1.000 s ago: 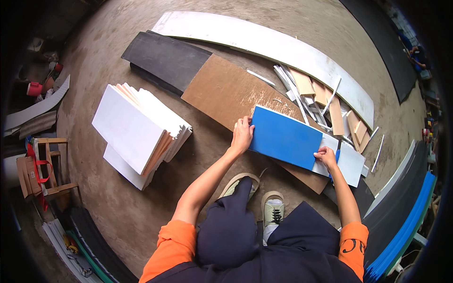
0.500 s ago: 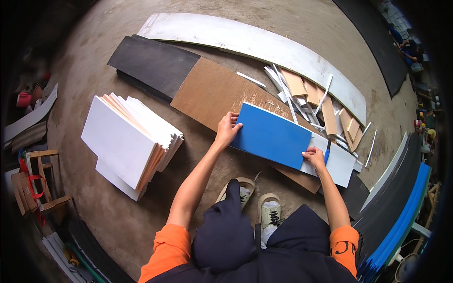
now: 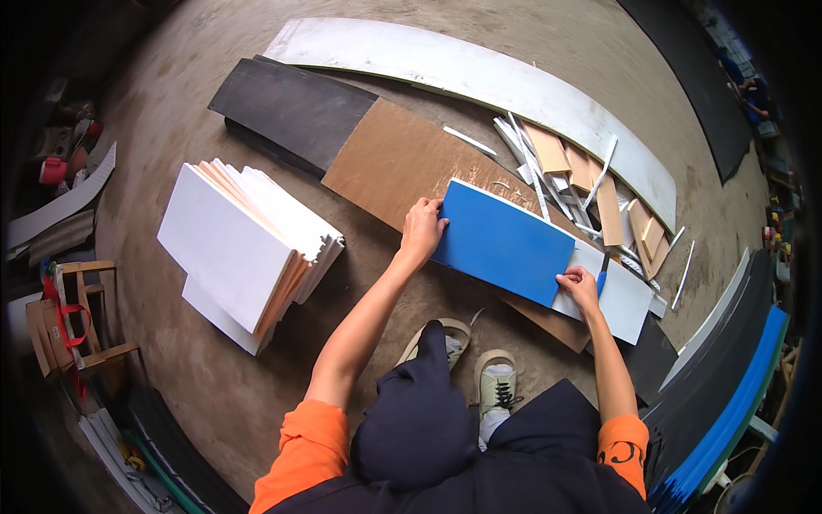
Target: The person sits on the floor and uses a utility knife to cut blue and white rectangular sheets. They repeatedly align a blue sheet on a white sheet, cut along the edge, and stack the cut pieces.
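Note:
A flat blue board (image 3: 505, 244) with a pale long edge lies over the brown work board (image 3: 377, 158). My left hand (image 3: 424, 230) is closed on its left end, the thumb over the blue face. At the lower right corner my right hand (image 3: 580, 287) pinches the edge, fingers bent together. White sheets (image 3: 625, 304) stick out from under the blue board on the right. Right beside my right hand is a slim blue-handled tool (image 3: 603, 274), possibly a cutter; whether the hand touches it cannot be made out.
On the left stands a stack of white boards (image 3: 227, 248). Beyond the brown board lie wood and white offcuts (image 3: 608, 197) and a long white panel (image 3: 479, 73). A black board (image 3: 295, 107) adjoins at left. Blue and black sheets (image 3: 728, 403) lean at right; a wooden frame (image 3: 90, 313) is at far left.
The whole view has shifted slightly. Both hands keep their places on the blue board, which has not visibly moved against the brown one.

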`<state>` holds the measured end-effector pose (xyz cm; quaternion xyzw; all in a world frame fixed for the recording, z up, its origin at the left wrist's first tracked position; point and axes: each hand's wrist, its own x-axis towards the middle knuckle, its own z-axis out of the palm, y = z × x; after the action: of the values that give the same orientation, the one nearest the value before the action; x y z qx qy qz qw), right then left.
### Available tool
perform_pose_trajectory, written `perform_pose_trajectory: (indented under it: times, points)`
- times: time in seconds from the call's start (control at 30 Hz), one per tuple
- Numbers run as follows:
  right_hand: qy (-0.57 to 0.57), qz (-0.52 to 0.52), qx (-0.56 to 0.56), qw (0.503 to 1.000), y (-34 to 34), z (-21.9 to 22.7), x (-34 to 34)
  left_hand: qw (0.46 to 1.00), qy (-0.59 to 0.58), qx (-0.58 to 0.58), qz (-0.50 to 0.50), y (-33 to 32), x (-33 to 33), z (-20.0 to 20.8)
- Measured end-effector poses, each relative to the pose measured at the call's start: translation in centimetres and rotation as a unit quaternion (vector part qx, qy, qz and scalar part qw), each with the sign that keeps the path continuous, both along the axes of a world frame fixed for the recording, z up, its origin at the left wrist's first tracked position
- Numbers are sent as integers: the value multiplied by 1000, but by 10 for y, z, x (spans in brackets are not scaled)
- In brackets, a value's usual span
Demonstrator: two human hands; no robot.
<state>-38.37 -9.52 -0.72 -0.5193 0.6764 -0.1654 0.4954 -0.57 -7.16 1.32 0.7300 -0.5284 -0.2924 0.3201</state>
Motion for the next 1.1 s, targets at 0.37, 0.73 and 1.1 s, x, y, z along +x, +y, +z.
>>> perform_pose_trajectory:
  times: [0.37,0.73,1.1]
  points:
    - [25,-36,27,999,-7,-3,3,997,-55,-15,-54,4,10,3]
    - [28,-46,30,998,-3,2,11,966,-76,-135,-205,59,21,-11]
    - [33,-34,16,999,-4,1,15,969,-53,-97,-220,50,33,-9]
